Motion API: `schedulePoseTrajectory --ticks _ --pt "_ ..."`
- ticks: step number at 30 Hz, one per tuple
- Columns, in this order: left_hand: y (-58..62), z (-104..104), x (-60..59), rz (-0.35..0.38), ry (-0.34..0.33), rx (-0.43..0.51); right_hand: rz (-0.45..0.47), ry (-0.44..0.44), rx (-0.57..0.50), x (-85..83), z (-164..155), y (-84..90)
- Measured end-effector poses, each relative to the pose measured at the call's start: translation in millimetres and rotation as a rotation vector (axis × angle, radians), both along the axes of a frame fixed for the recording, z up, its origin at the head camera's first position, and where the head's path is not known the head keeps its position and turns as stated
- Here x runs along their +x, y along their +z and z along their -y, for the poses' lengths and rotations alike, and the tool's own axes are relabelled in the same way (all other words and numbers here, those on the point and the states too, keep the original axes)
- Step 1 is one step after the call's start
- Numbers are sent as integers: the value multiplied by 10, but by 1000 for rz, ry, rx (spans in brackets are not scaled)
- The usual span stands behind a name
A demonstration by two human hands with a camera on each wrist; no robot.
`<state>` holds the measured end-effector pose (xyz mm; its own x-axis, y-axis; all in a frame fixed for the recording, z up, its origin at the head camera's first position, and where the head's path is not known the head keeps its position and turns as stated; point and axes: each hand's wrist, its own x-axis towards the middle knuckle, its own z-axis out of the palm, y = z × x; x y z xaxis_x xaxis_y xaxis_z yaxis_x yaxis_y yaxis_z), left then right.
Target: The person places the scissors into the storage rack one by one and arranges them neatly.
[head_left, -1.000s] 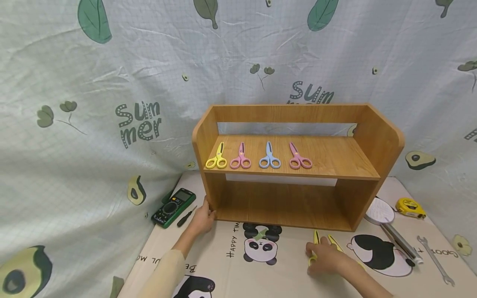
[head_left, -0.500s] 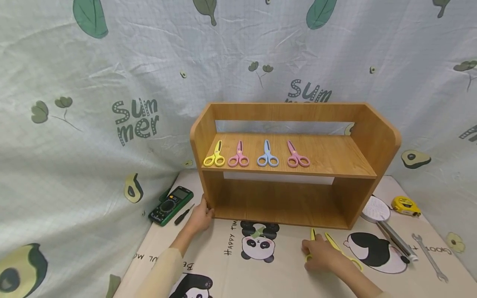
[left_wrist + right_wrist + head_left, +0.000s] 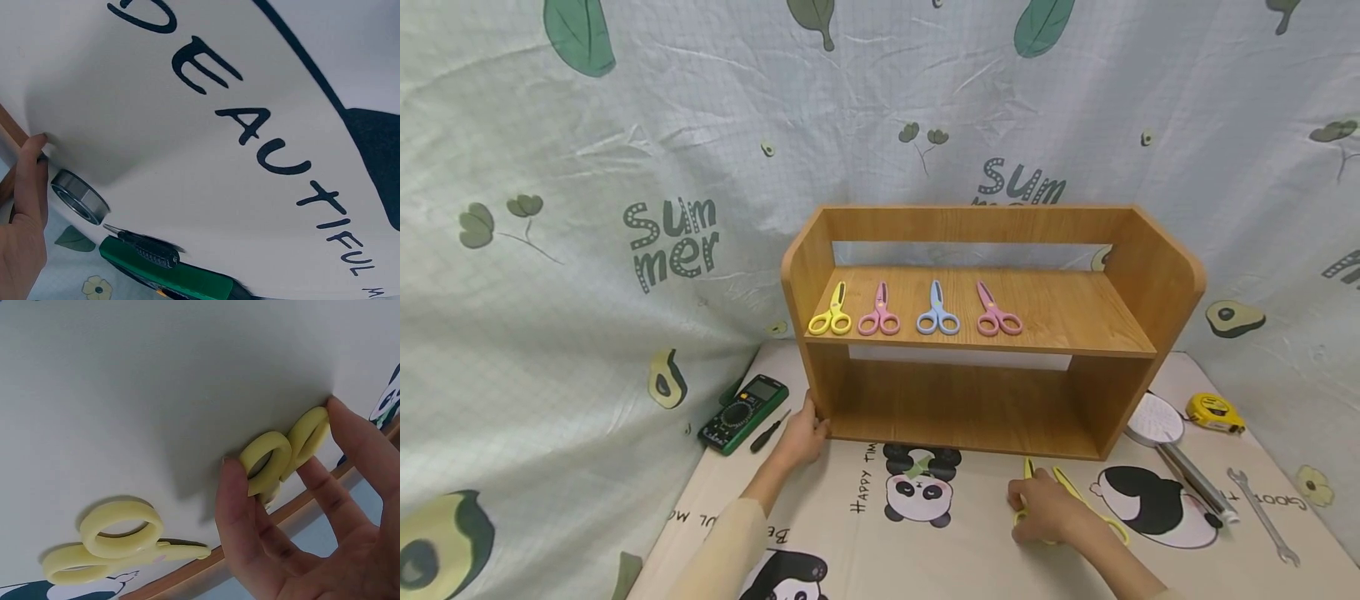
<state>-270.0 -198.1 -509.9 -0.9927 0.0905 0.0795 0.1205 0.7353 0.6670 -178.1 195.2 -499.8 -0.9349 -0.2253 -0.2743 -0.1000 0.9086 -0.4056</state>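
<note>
I see my left hand (image 3: 802,437) resting against the lower left corner of the wooden shelf unit (image 3: 1157,275), its fingers straight along the side panel, its grip holding nothing; the left wrist view shows the fingers lying flat on that panel, with a steel bearing ring (image 3: 79,196) on the mat just beside them. My right hand (image 3: 1045,510) is down on the panda-print mat (image 3: 842,508), in front of the shelf unit's right half, and its thumb and fingers pinch the handle loops of a pair of yellow scissors (image 3: 284,450) that lies flat on the mat. A second pair of yellow scissors (image 3: 115,540) lies just beside it, nearer the right edge, not touched. On the upper shelf board four small scissors sit in a row toward the left end: yellow (image 3: 831,313), pink (image 3: 880,314), blue (image 3: 937,312) and darker pink (image 3: 997,315). Near the mat's left edge I see a green multimeter (image 3: 743,402) with a small screwdriver (image 3: 769,432) beside it. Toward the right edge lie a white round-headed tool (image 3: 1156,422), a wrench (image 3: 1262,517) and a yellow tape measure (image 3: 1213,412).
</note>
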Motion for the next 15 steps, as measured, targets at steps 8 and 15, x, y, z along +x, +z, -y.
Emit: schedulePoseTrajectory --ticks 8,15 --pt "-17 -7 11 4 -5 0 34 -10 -38 -8 -36 27" --pt "14 -8 15 9 0 -1 27 -23 -71 3 -36 36"
